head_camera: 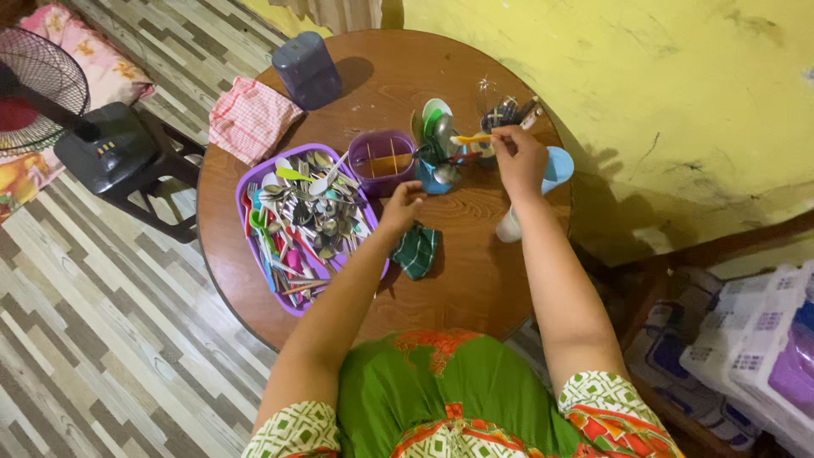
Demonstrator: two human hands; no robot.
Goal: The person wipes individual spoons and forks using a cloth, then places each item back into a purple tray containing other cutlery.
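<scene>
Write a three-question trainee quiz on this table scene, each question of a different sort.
1. True or false: the right hand holds a yellow-handled utensil.
2. Which lies nearest the left hand? A) pink checked cloth B) dark green cloth C) fan
3. Fill in: the loose cutlery is piled in a ___ tray.

Key: 1 true; 2 B; 3 purple.

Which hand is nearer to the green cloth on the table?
Left. The left hand hovers just above and left of the green cloth; the right hand is farther off, up by the utensil holders, holding a yellow-handled utensil.
</scene>
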